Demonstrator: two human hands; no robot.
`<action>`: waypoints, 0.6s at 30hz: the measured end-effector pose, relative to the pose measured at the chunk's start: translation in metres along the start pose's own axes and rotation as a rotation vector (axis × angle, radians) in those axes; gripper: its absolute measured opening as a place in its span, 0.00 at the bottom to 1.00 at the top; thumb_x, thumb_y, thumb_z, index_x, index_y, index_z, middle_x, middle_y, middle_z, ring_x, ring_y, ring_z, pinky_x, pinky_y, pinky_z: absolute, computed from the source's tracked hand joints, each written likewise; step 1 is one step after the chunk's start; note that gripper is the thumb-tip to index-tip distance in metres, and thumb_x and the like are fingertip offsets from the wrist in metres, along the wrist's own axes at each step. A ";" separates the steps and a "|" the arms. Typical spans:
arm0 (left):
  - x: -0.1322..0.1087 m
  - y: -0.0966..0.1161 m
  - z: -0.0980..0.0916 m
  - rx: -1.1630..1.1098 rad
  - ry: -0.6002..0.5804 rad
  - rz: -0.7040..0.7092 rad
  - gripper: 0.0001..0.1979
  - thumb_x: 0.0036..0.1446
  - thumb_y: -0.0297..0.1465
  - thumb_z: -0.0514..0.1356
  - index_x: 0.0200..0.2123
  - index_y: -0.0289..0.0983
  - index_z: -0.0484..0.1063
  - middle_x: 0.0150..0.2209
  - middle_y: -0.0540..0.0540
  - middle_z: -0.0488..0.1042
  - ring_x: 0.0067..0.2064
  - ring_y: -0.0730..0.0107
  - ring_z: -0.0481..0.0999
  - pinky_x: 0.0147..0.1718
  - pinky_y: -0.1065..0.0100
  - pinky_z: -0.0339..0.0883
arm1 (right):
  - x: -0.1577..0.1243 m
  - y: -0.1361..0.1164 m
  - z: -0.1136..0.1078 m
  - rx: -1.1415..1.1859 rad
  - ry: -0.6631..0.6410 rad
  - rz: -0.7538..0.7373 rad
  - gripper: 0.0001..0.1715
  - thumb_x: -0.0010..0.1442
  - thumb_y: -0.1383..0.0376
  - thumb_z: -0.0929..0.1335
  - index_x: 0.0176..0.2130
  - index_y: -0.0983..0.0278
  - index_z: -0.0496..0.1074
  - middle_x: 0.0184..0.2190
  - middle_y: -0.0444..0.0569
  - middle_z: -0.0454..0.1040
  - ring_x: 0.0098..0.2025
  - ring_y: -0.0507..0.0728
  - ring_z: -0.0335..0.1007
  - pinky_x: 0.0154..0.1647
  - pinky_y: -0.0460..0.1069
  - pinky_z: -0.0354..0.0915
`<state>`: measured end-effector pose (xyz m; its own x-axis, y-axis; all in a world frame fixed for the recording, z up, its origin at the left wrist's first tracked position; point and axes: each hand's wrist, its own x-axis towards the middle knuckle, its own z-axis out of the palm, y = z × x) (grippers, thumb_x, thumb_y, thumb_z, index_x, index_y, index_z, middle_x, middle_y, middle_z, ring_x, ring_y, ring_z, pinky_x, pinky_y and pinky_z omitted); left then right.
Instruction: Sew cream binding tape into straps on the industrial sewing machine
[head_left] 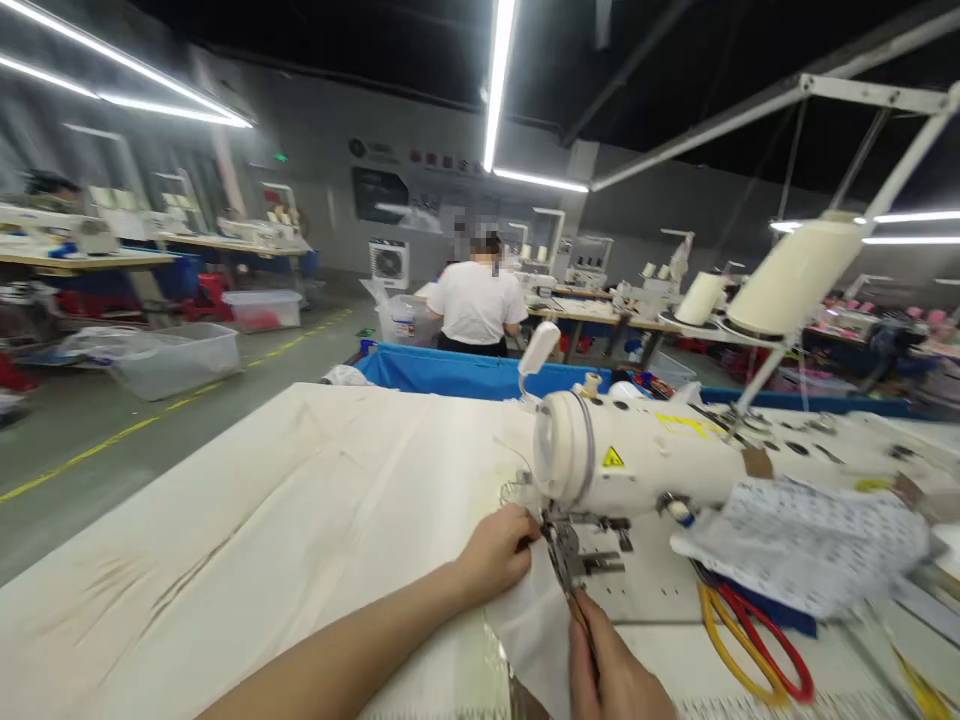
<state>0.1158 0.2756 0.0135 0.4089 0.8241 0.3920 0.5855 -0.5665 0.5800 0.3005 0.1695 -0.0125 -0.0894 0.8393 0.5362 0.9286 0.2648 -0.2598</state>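
A white sewing machine (637, 450) fills the right middle of the head view. My left hand (501, 548) is closed beside its needle area, fingers curled down on a piece of white cloth (536, 630). This cloth runs from the metal presser parts (564, 550) towards me. Lower right, my right hand (619, 665) is closed by the cloth's right edge, just in front of those metal parts. A thin dark thing shows between its thumb and forefinger; its kind is unclear. My fingers hide the cloth's edge at the needle.
Scissors with red and yellow handles (772, 650) lie right of my right hand. Printed white fabric (810, 540) rests against the machine. Large thread cones (795, 270) stand behind. A blue-lined bin (465, 372) borders the table (247, 520). Ahead, a person in white (478, 300) sits facing away.
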 end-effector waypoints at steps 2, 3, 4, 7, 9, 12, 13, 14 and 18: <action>0.000 -0.001 -0.001 -0.064 -0.001 0.001 0.08 0.51 0.23 0.56 0.31 0.38 0.74 0.34 0.45 0.77 0.40 0.64 0.75 0.43 0.65 0.70 | 0.001 -0.005 -0.010 -0.016 -0.021 -0.074 0.24 0.71 0.66 0.57 0.55 0.65 0.75 0.43 0.54 0.85 0.35 0.61 0.85 0.30 0.47 0.75; 0.001 -0.002 -0.002 -0.095 -0.007 0.000 0.07 0.54 0.25 0.55 0.31 0.38 0.74 0.34 0.45 0.77 0.40 0.64 0.76 0.43 0.65 0.69 | 0.002 -0.008 -0.014 -0.012 -0.015 -0.068 0.24 0.71 0.67 0.56 0.54 0.67 0.75 0.44 0.56 0.84 0.37 0.60 0.84 0.32 0.47 0.75; 0.002 -0.002 -0.003 -0.125 -0.016 -0.002 0.08 0.56 0.27 0.55 0.31 0.38 0.74 0.35 0.45 0.78 0.40 0.64 0.76 0.43 0.64 0.69 | 0.003 -0.011 -0.018 -0.003 -0.014 -0.060 0.24 0.70 0.68 0.56 0.54 0.68 0.75 0.44 0.56 0.84 0.37 0.59 0.84 0.32 0.46 0.75; 0.005 -0.002 -0.006 -0.182 -0.041 -0.024 0.10 0.58 0.34 0.55 0.31 0.38 0.75 0.36 0.44 0.79 0.40 0.63 0.77 0.42 0.64 0.70 | 0.007 -0.016 -0.024 0.036 -0.054 -0.015 0.22 0.69 0.70 0.57 0.54 0.69 0.73 0.43 0.56 0.84 0.37 0.58 0.83 0.32 0.46 0.73; 0.006 0.000 -0.008 -0.194 -0.048 -0.049 0.11 0.58 0.38 0.57 0.31 0.39 0.76 0.36 0.45 0.79 0.39 0.63 0.77 0.40 0.64 0.70 | 0.008 -0.017 -0.026 0.056 -0.103 0.015 0.22 0.68 0.70 0.59 0.56 0.69 0.72 0.43 0.56 0.84 0.36 0.58 0.83 0.31 0.46 0.72; 0.006 0.001 -0.009 -0.194 -0.046 -0.091 0.13 0.58 0.41 0.58 0.32 0.39 0.77 0.36 0.46 0.80 0.37 0.63 0.78 0.38 0.65 0.71 | 0.009 -0.016 -0.028 0.084 -0.154 0.045 0.21 0.67 0.70 0.61 0.57 0.68 0.71 0.40 0.54 0.83 0.33 0.58 0.82 0.29 0.47 0.70; 0.006 0.001 -0.009 -0.192 -0.045 -0.103 0.14 0.58 0.42 0.59 0.32 0.39 0.77 0.36 0.46 0.80 0.37 0.63 0.78 0.38 0.65 0.71 | 0.009 -0.016 -0.028 0.091 -0.161 0.053 0.21 0.67 0.70 0.62 0.57 0.68 0.71 0.40 0.53 0.83 0.33 0.58 0.81 0.28 0.47 0.69; 0.006 0.001 -0.008 -0.189 -0.045 -0.115 0.14 0.58 0.43 0.59 0.32 0.39 0.77 0.35 0.46 0.80 0.37 0.63 0.78 0.37 0.65 0.71 | 0.009 -0.016 -0.028 0.097 -0.165 0.056 0.20 0.67 0.70 0.62 0.57 0.68 0.71 0.39 0.53 0.83 0.33 0.58 0.81 0.28 0.48 0.68; 0.006 -0.001 -0.007 -0.175 -0.056 -0.160 0.17 0.57 0.46 0.59 0.31 0.39 0.78 0.34 0.46 0.80 0.36 0.62 0.78 0.36 0.65 0.71 | 0.012 -0.017 -0.030 0.085 -0.179 0.066 0.20 0.66 0.71 0.63 0.56 0.68 0.71 0.36 0.50 0.82 0.31 0.58 0.80 0.26 0.49 0.66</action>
<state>0.1131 0.2808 0.0202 0.3615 0.8988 0.2479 0.5178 -0.4146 0.7483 0.2947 0.1610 0.0219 -0.0990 0.9253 0.3662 0.9014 0.2393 -0.3609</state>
